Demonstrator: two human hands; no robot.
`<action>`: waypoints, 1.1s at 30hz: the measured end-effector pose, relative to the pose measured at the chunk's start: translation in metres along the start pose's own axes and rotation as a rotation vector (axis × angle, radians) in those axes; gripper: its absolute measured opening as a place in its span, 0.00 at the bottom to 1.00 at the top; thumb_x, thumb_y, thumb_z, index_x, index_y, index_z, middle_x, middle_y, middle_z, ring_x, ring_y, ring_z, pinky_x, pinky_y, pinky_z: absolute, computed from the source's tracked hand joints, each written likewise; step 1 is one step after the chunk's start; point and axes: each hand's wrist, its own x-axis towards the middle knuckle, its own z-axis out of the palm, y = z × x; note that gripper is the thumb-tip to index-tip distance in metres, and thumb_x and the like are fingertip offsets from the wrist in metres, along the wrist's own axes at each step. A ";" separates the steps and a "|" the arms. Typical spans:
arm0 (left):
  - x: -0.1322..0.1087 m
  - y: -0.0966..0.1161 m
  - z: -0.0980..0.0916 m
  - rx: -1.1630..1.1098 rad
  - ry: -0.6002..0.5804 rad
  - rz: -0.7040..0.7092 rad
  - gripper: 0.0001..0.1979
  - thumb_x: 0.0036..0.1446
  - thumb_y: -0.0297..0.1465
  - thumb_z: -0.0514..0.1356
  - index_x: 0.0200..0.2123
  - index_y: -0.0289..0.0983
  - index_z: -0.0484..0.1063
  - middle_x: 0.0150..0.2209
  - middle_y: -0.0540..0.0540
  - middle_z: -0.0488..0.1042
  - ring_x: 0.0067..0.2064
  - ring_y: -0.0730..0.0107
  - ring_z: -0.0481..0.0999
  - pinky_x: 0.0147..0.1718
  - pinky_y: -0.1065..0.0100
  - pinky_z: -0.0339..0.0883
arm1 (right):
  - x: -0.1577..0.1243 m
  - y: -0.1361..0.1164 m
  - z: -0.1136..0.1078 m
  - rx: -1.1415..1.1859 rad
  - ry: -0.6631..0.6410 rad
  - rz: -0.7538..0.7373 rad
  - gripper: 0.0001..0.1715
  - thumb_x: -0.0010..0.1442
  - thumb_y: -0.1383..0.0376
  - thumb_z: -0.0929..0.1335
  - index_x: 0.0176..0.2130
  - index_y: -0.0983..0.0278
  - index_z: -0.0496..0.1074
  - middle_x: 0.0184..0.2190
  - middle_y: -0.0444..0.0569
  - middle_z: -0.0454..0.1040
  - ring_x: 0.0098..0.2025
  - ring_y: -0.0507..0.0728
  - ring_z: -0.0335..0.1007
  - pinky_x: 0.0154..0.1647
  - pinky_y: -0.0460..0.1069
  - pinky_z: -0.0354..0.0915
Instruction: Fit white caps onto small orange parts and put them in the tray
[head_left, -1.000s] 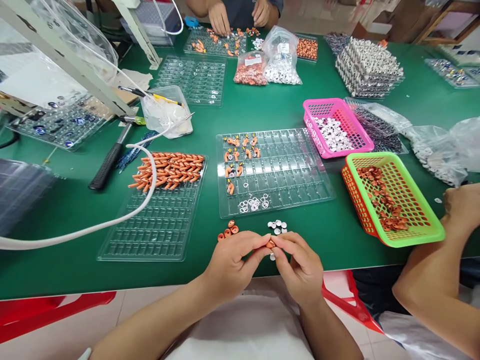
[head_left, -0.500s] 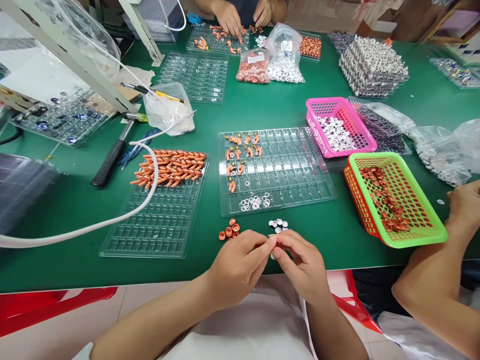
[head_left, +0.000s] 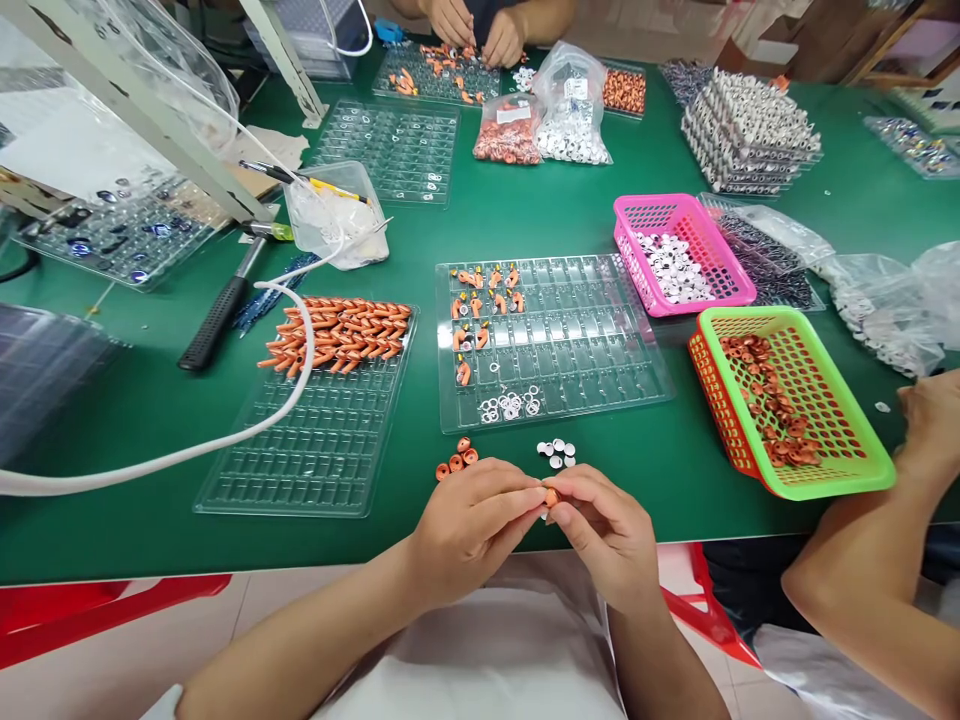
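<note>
My left hand and my right hand meet at the table's near edge. Between their fingertips they pinch a small orange round part, partly covered by the fingers. A bit of white shows just under it. Beyond my left hand lie several orange cup-shaped parts. Several white round caps lie beyond my right hand. Farther off, a clear compartment tray holds curved orange pieces at its upper left and white rings along its near side.
Left are a tray of orange pieces, a white cable crossing it, and a hammer. Right stand a pink basket and a green basket. Co-workers' hands are at the far side; another person's arm rests right.
My fingertips have shifted slightly, so the orange part between them now shows. The co-worker's hands across the table have moved closer together.
</note>
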 end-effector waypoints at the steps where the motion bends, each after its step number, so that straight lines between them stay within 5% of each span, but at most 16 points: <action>1: 0.000 0.000 -0.001 -0.005 -0.003 0.007 0.14 0.58 0.17 0.62 0.46 0.34 0.73 0.36 0.42 0.82 0.37 0.68 0.80 0.36 0.67 0.76 | 0.000 0.000 0.000 0.004 -0.003 -0.002 0.16 0.64 0.71 0.68 0.49 0.55 0.76 0.39 0.49 0.76 0.38 0.55 0.74 0.37 0.50 0.72; 33: -0.009 0.003 -0.001 0.130 -0.022 -0.013 0.11 0.59 0.20 0.60 0.44 0.35 0.72 0.34 0.42 0.79 0.35 0.69 0.78 0.32 0.70 0.74 | 0.004 -0.005 0.003 -0.229 0.008 -0.153 0.22 0.62 0.76 0.67 0.51 0.56 0.74 0.39 0.48 0.77 0.40 0.55 0.74 0.40 0.51 0.71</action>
